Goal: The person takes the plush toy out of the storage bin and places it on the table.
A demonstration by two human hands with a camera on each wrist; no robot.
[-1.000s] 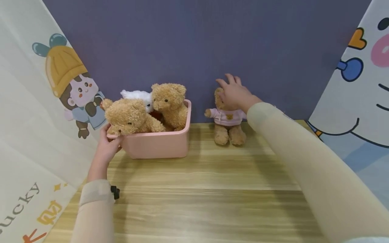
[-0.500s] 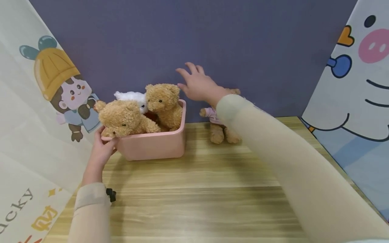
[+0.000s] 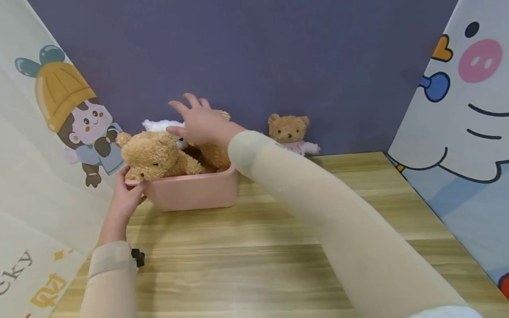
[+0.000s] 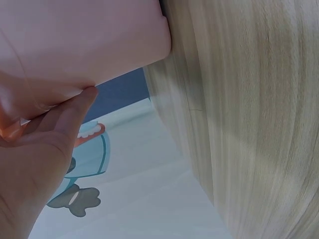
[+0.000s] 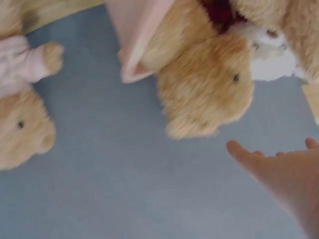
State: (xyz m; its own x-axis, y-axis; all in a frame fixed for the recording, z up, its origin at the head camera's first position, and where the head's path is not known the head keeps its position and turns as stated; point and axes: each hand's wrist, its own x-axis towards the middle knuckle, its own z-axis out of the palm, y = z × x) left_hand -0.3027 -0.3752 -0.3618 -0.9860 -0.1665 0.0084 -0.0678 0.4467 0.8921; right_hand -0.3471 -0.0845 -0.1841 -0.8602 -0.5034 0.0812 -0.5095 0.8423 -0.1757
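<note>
My left hand grips the left end of a pink plastic bin, its thumb and fingers at the rim; the left wrist view shows fingertips against the bin's wall. Inside the bin sit a curly tan teddy bear leaning over the front-left rim, a white plush toy behind it, and another tan teddy bear at the right. My right hand is over the bin with fingers spread, holding nothing. In the head view it covers most of the right bear's head.
A teddy bear in a pink sweater sits against the dark blue back panel, partly behind my right sleeve. Printed cloths hang at the left and right. The wooden tabletop extends in front.
My right hand has moved left from the sweater-wearing bear to above the bin, its fingers still spread. The left hand keeps its grip on the bin. The head view has shifted slightly right.
</note>
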